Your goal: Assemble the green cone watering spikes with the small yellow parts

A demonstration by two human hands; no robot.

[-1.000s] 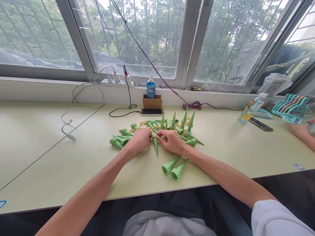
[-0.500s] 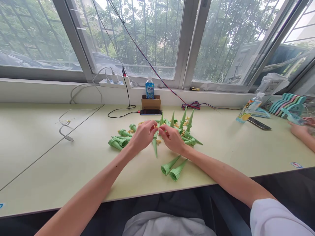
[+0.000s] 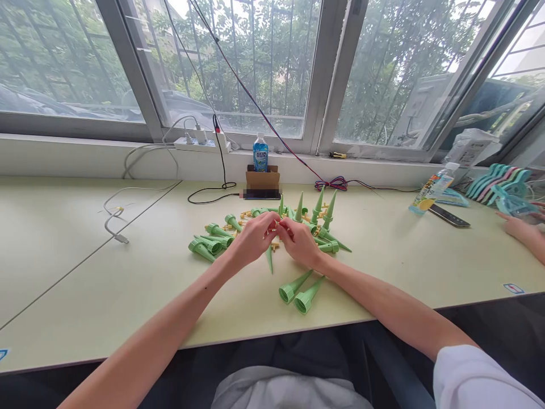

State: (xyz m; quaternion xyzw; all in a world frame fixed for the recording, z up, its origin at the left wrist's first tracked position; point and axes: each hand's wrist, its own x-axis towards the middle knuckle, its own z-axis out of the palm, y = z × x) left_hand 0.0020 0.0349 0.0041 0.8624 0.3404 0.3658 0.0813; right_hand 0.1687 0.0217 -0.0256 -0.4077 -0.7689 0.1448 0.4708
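Note:
Fingertips of my left hand [image 3: 256,236] and my right hand [image 3: 297,240] meet above the middle of a pile of green plastic spikes. Both hands are pinched closed around something small and yellowish, too small to make out. Below them a green spike [image 3: 269,260] points toward me, its upper part hidden by my left hand. Several green spikes [image 3: 205,245] lie to the left, and others stand upright [image 3: 327,210] behind my right hand. Small yellow pieces [image 3: 275,246] are scattered among them. Two green cones [image 3: 304,301] lie nearer me, with their open ends facing me.
A phone [image 3: 261,194] lies before a small box [image 3: 263,180] with a blue bottle [image 3: 260,152]. Cables run along the back. At the right are a tilted bottle [image 3: 433,187], a dark phone [image 3: 449,215], hangers [image 3: 498,182] and another person's hand [image 3: 522,228].
My left hand has moved slightly right, and the fingertips of both hands are now closer together. The view has shifted a little.

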